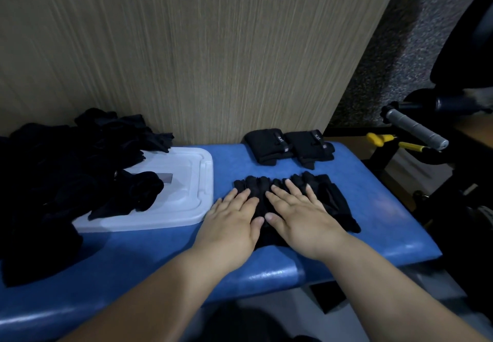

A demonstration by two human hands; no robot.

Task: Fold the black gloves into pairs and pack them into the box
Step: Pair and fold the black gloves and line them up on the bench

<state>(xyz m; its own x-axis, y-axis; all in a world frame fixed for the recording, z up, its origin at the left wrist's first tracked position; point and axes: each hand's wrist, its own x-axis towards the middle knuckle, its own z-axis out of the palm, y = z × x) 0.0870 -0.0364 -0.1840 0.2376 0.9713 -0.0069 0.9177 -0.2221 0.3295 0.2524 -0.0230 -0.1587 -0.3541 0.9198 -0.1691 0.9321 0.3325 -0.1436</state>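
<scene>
At the centre of the frame, your left hand (234, 219) and right hand (298, 213) lie flat and spread, palms down, side by side on a pair of black gloves (333, 203) laid out on the blue desk (386, 224). Neither hand grips anything; the fingers press the fabric. Just above, toward the wood-grain wall (202, 48), two folded pairs (289, 146) sit touching each other. At the left of the frame, a loose heap of black gloves (61, 170) spills over a white lid (186, 194), whose right edge lies just beside your left hand.
</scene>
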